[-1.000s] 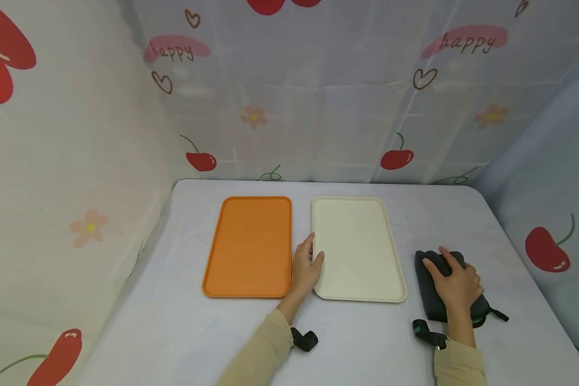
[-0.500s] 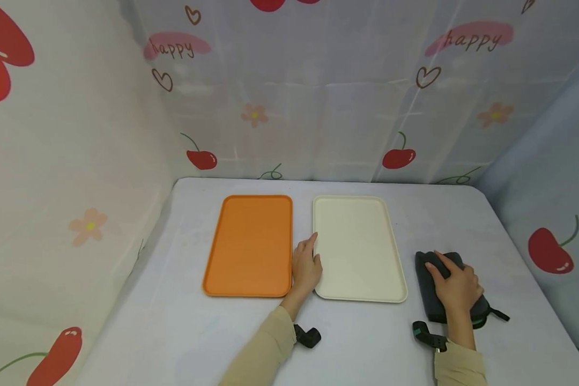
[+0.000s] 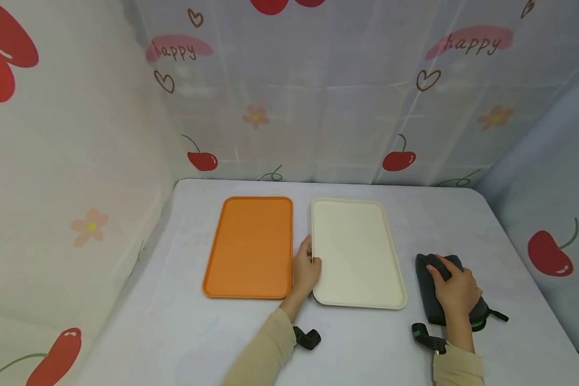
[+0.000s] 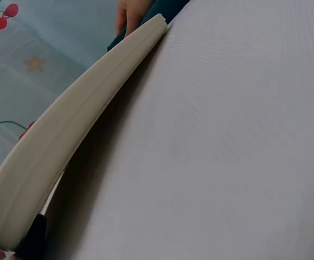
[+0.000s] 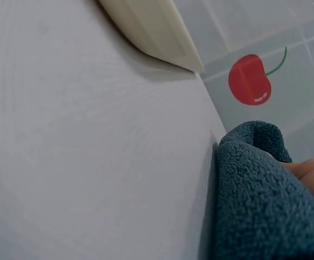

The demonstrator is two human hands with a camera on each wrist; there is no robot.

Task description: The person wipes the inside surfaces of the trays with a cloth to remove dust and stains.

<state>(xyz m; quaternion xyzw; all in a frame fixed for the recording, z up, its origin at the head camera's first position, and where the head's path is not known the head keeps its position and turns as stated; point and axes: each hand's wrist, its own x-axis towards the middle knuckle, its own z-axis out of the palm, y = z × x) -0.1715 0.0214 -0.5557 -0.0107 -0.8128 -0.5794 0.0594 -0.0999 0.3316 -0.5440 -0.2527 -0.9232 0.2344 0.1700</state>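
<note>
My left hand grips the left edge of the cream tray, its thumb over the rim and the other fingers at the side. In the left wrist view, the tray's outer wall runs diagonally, with a dark shadow under it; a bit of the fingers shows at the bottom left corner. At the right of the table my right hand holds a dark folded towel, a bulge of cloth between thumb and forefinger. Close up, the towel is teal terry cloth, and part of the hand shows behind its fold.
An orange tray lies left of the cream one, close to the left forearm. White cloth covers the table. Printed curtains hang behind it and on both sides. A dark loop sticks out from the towel's near right corner.
The left hand's forefinger has gone from lying along the tray's rim to curling at its edge, and the cream tray has shifted slightly toward me. The right hand stays on the towel.
</note>
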